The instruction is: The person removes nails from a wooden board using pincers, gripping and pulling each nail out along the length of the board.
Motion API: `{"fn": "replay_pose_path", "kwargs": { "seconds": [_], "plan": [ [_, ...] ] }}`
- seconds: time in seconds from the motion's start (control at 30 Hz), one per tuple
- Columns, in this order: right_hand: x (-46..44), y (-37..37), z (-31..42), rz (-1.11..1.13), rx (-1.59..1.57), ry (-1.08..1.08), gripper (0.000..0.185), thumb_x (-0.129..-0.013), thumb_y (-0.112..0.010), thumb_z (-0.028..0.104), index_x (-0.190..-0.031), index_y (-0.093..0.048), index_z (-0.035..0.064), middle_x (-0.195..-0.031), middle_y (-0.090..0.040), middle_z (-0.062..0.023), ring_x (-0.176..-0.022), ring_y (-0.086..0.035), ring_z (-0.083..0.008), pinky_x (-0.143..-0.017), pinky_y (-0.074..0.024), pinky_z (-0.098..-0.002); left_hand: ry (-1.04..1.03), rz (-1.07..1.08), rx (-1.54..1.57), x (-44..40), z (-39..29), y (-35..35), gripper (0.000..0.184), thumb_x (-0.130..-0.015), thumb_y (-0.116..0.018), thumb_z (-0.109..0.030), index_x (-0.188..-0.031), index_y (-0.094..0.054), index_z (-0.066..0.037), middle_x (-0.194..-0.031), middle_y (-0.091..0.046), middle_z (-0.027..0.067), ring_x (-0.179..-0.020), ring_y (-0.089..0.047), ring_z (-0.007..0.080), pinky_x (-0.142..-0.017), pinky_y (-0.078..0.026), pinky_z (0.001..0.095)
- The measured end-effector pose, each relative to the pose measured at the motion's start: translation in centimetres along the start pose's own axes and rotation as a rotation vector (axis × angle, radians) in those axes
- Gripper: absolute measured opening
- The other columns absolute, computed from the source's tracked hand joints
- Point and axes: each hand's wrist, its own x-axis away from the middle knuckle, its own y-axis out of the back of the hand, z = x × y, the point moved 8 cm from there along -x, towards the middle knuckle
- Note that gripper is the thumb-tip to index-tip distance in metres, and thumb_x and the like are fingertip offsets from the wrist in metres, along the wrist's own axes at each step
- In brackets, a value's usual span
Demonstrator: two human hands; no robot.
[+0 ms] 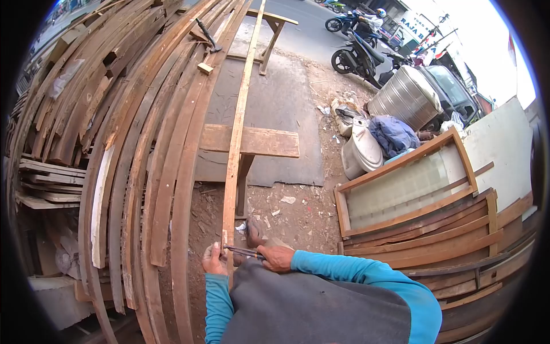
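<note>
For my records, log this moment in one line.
left hand: at strip | right hand: gripping pincers | strip: over near trestle | hammer: on planks

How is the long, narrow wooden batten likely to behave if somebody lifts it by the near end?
The batten would probably flex somewhat, being very long and slender. It is perhaps light for its length, as it looks narrow. It might pivot on the trestle, which supports it partway along.

Motorbikes [363, 56] stand by the road [303, 31]. A big silver tank [405, 97] is tipped near a bunched-up blue cloth [392, 136].
</note>
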Motion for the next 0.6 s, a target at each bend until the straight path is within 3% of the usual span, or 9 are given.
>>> {"fn": "replay_pose_path", "kwargs": {
  "seconds": [0.2,0.33,0.43,0.5,0.53,0.6],
  "plan": [
    [-0.7,1.5,1.4,-0.007,0.136,0.021,0.031,-0.088,-0.06,0.018,-0.111,-0.045,0.003,-0.101,-0.061,-0.0269,-0.095,-0.061,-0.0462,-0.08,-0.0496,-0.0528,0.222,0.063,0.101,0.6,0.1,-0.2,0.019,-0.093,-0.072,-0.021,-0.1,-0.062,-0.007,-0.087,-0.068,0.0022,-0.074,-0.065,0.0121,-0.066,-0.055,0.027],
    [-0.9,2.5,1.9,0.036,0.158,0.037,0.034,-0.089,-0.057,0.017,-0.118,-0.046,0.0029,-0.106,-0.062,-0.0286,-0.097,-0.061,-0.0469,-0.083,-0.0492,-0.0525,0.131,0.07,0.025,-0.5,0.8,0.2,0.018,-0.095,-0.07,-0.024,-0.097,-0.061,-0.009,-0.084,-0.067,0.0007,-0.074,-0.063,0.0112,-0.067,-0.053,0.0249],
    [-1.2,3.4,2.2,0.103,0.033,0.114,0.041,-0.088,-0.054,0.017,-0.126,-0.047,0.0013,-0.108,-0.064,-0.0266,-0.097,-0.065,-0.042,-0.089,-0.0497,-0.0485,0.098,0.026,0.056,-0.3,0.0,-0.5,0.017,-0.097,-0.067,-0.024,-0.096,-0.059,-0.009,-0.086,-0.065,0.0016,-0.077,-0.064,0.0122,-0.07,-0.055,0.0255],
    [-1.5,3.0,0.1,0.337,-0.271,-0.146,0.048,-0.086,-0.052,0.018,-0.131,-0.048,-0.0007,-0.108,-0.066,-0.0226,-0.095,-0.067,-0.0336,-0.094,-0.0485,-0.0438,0.06,0.04,0.253,-0.5,-0.7,-1.1,0.02,-0.097,-0.068,-0.025,-0.101,-0.058,-0.009,-0.09,-0.067,0.0049,-0.077,-0.064,0.012,-0.07,-0.056,0.0259],
    [-1.9,3.5,-0.2,0.331,-0.318,-0.197,0.048,-0.087,-0.052,0.019,-0.129,-0.051,-0.0019,-0.104,-0.067,-0.0176,-0.091,-0.068,-0.0251,-0.09,-0.0527,-0.0394,0.074,0.065,0.27,-1.1,-0.3,-0.4,0.015,-0.099,-0.063,-0.02,-0.105,-0.056,-0.008,-0.096,-0.067,0.0074,-0.082,-0.066,0.0146,-0.075,-0.059,0.028],
    [-2.3,4.7,0.0,0.343,-0.468,-0.264,0.049,-0.087,-0.051,0.016,-0.131,-0.051,-0.0031,-0.106,-0.068,-0.0159,-0.093,-0.069,-0.0228,-0.09,-0.0543,-0.0375,0.089,0.079,0.257,-1.5,-0.3,0.7,0.014,-0.099,-0.062,-0.018,-0.107,-0.056,-0.008,-0.097,-0.066,0.007,-0.081,-0.065,0.0143,-0.073,-0.058,0.0275]
  ]
}}
